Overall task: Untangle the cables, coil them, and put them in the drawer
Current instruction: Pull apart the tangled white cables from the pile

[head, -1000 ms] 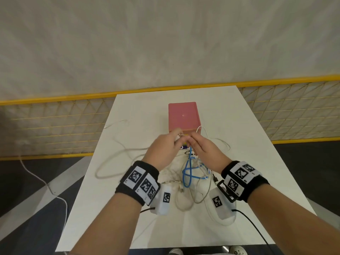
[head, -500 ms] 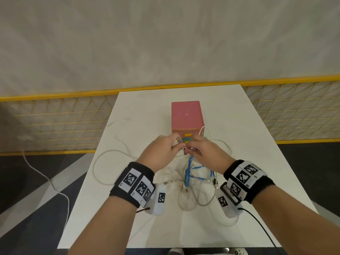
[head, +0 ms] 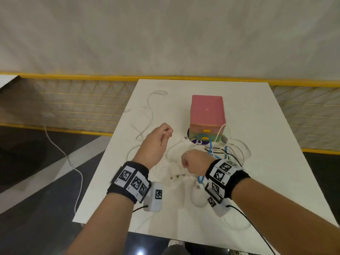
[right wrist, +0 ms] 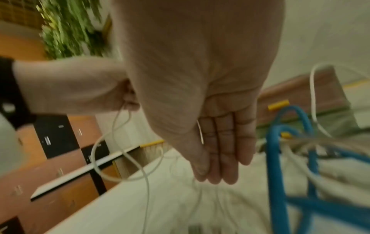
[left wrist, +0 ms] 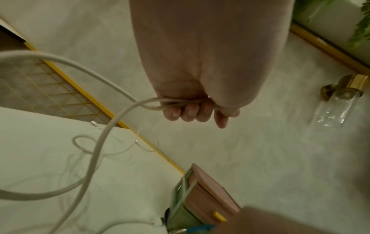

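- White bench (head: 257, 181) under you carries a loose tangle of cables, spread in front of and to the left of a small pink drawer box (head: 207, 112).
- Your left hand (head: 156, 142) is raised above the bench left of the box; its grip is curled round a white cable (left wrist: 112, 126), fingers (left wrist: 188, 110) folded over a doubled strand of it in the left wrist view.
- That white cable hangs from your fist in wide loops down to the bench.
- Your right hand (head: 195, 162) sits nearer you, just in front of the box. Its fingers (right wrist: 224, 150) lie straight and pressed together, the thumb laid along them, and a thin white cord (right wrist: 200, 133) runs between thumb and fingers.
- A blue cable (head: 210, 146) loops up against the front of the box and trails down beside your right wrist; it crosses itself in the right wrist view, which is blurred.
- The box shows two yellow handles (head: 206, 131) on its front, with a green drawer below the pink one; you cannot tell whether either drawer is pulled out.
- Black and white strands lie mixed just right of the blue cable.
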